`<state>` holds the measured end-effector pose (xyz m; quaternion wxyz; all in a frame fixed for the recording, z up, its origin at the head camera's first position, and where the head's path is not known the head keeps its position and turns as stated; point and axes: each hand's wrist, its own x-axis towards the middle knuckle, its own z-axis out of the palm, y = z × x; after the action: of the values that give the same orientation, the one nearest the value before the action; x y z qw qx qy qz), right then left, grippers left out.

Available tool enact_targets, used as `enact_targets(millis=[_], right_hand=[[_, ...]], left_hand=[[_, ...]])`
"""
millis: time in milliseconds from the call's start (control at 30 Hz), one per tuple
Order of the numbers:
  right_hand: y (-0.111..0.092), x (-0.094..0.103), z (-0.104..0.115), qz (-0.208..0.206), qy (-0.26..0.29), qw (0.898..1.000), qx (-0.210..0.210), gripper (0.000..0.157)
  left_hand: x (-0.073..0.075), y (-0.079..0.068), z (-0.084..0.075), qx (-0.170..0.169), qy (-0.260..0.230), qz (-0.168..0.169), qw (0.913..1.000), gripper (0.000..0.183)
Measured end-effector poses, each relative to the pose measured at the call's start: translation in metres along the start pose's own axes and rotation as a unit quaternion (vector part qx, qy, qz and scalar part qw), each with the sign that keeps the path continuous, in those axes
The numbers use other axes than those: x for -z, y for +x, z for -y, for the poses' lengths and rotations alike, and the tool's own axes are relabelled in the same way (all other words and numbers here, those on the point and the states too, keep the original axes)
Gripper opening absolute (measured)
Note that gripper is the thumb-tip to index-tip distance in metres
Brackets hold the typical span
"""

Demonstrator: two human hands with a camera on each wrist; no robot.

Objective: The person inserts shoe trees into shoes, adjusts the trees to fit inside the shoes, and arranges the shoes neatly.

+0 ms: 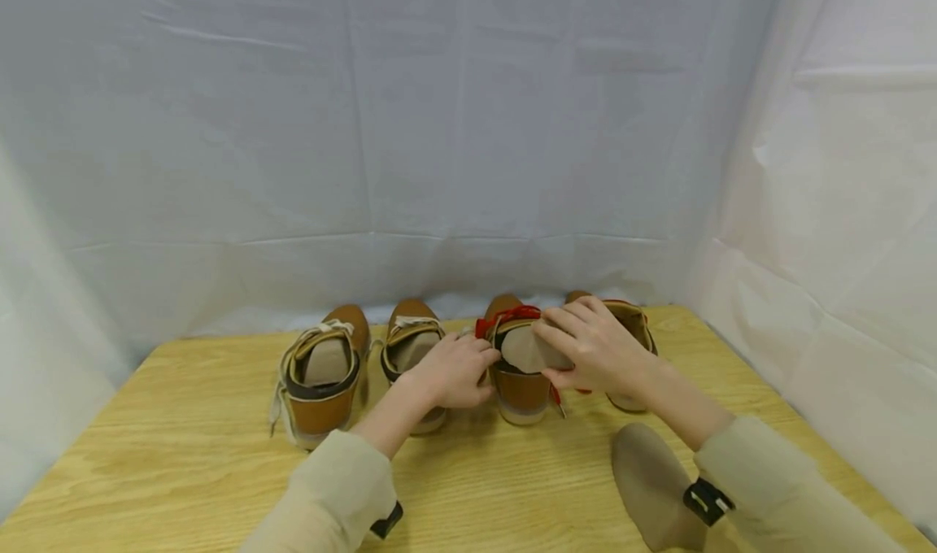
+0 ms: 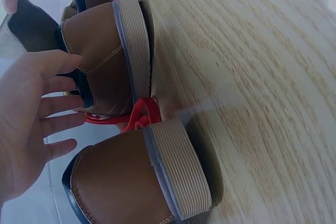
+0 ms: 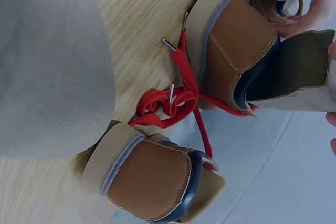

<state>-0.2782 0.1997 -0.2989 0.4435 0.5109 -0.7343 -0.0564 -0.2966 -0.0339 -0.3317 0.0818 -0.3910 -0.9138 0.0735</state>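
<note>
So the insole (image 1: 521, 350) I'm working on sits partly in the inner red-laced shoe (image 1: 521, 394), its near end sticking up out of the opening. My right hand (image 1: 596, 341) has it pinched between thumb and fingers. My left hand (image 1: 457, 370) is at the shoe's left side, fingers apart and loosely bent; can't tell if they're pressing. I'd call this one midway, though one moment won't show in or out. The white-laced pair (image 1: 322, 415) look like they have insoles lying inside. The outer red-laced shoe (image 3: 149, 179)? No clue, my hand blocks it. A loose insole (image 1: 651, 480) lies on the table (image 1: 454, 488) by my right sleeve (image 1: 769, 455), so I'd guess that's left.
</note>
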Motion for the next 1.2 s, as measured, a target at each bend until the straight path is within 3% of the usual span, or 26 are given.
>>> enact_targets(millis=[567, 1200], right_hand=[[0.001, -0.006, -0.003, 0.029, -0.016, 0.999, -0.013, 0.059], [-0.002, -0.008, 0.0, 0.013, -0.016, 1.0, -0.005, 0.057]], left_hand=[[-0.01, -0.004, 0.004, -0.007, 0.011, -0.031, 0.9994, 0.047], [-0.015, 0.004, -0.016, 0.092, 0.025, -0.033, 0.9949, 0.062]])
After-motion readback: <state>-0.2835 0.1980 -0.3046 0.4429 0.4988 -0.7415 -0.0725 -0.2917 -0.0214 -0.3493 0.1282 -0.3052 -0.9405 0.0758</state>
